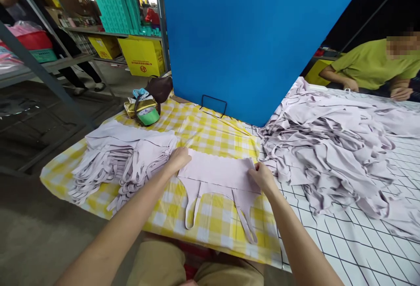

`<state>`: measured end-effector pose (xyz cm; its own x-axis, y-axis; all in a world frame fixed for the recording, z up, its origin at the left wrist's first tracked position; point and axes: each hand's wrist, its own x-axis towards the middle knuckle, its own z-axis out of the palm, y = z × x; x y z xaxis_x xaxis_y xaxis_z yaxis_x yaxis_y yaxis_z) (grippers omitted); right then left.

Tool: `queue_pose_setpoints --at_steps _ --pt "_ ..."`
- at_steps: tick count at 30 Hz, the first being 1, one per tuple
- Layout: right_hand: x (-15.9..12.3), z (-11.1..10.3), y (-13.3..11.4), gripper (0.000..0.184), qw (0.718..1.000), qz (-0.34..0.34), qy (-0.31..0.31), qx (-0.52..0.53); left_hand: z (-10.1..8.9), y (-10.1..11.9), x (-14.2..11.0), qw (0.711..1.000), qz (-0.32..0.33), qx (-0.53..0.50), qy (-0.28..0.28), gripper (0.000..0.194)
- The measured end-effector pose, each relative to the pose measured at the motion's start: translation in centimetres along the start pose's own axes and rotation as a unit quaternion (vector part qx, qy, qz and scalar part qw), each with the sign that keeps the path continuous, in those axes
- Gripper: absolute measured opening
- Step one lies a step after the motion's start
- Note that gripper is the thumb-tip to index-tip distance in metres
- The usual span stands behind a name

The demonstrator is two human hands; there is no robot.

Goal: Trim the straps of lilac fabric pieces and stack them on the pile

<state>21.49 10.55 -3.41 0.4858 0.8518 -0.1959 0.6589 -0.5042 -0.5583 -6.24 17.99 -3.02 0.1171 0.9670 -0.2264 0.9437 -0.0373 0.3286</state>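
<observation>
A pale lilac strappy garment (218, 173) lies flat on the yellow checked cloth (213, 135), its straps hanging toward me. My left hand (179, 158) grips the garment's left edge with curled fingers. My right hand (261, 176) pinches its right edge. To the left sits a neat stack of the same garments (121, 155). To the right spreads a loose heap of lilac garments (331, 141) on a white grid cloth (348, 242).
A blue board (249, 36) stands upright behind the table. A green tape roll (148, 115) and a brown bag (159, 88) sit at the far left corner. A person in a green shirt (374, 65) sits at the far right. Shelves with boxes (141, 54) stand behind.
</observation>
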Motion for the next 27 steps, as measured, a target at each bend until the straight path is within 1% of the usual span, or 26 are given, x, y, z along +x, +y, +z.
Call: queue_pose_setpoints --at_steps 2,4,8,10,12,14,16,18,21,23,25,26,27 --pt "-0.4 -0.4 -0.2 0.007 0.999 0.006 -0.019 0.046 0.0 0.4 -0.6 0.999 0.004 -0.019 0.031 0.018" --pt "-1.1 -1.1 -0.4 0.008 0.994 -0.001 -0.057 0.096 0.0 0.9 -1.5 0.997 0.009 -0.043 0.065 0.019" --pt "-2.8 -3.3 -1.1 0.027 0.972 -0.031 -0.138 0.189 -0.7 1.0 -4.2 0.986 0.028 -0.1 0.127 0.014" --pt "-3.8 -4.6 -1.6 0.037 0.962 -0.054 -0.148 0.224 -1.6 0.4 -5.9 0.966 0.056 -0.189 0.169 0.013" --pt "-4.7 -5.8 -2.3 0.04 0.957 -0.093 -0.131 0.242 -3.1 -0.8 -7.9 0.926 0.083 -0.307 0.203 0.017" --pt "-5.9 -6.9 -3.4 0.036 0.949 -0.139 -0.118 0.256 -5.3 -2.4 -10.1 0.889 0.093 -0.398 0.208 0.021" --pt "-7.4 -7.6 -5.2 0.031 0.93 -0.184 -0.132 0.288 -7.9 -4.5 -12.2 0.862 0.088 -0.456 0.201 0.026" --pt "-9.0 -7.9 -7.8 0.027 0.905 -0.229 -0.166 0.318 -10.8 -6.9 -13.8 0.839 0.077 -0.492 0.22 0.031" --pt "-11.1 -7.1 -12.7 0.025 0.869 -0.272 -0.224 0.347 -14.8 -10.9 -14.7 0.812 0.056 -0.495 0.305 0.034" --pt "-11.8 -5.6 -16.2 0.028 0.848 -0.285 -0.255 0.367 -17.1 -13.6 -14.1 0.801 0.041 -0.489 0.344 0.035" --pt "-11.4 -3.0 -19.5 0.033 0.827 -0.293 -0.282 0.388 -18.8 -16.1 -12.4 0.805 0.03 -0.479 0.349 0.037" --pt "-10.8 -1.4 -21.0 0.035 0.825 -0.291 -0.288 0.39 -19.3 -17.3 -11.2 0.814 0.026 -0.469 0.343 0.039" --pt "-10.1 0.4 -22.3 0.036 0.827 -0.288 -0.288 0.386 -19.5 -18.4 -9.9 0.829 0.019 -0.448 0.335 0.041"
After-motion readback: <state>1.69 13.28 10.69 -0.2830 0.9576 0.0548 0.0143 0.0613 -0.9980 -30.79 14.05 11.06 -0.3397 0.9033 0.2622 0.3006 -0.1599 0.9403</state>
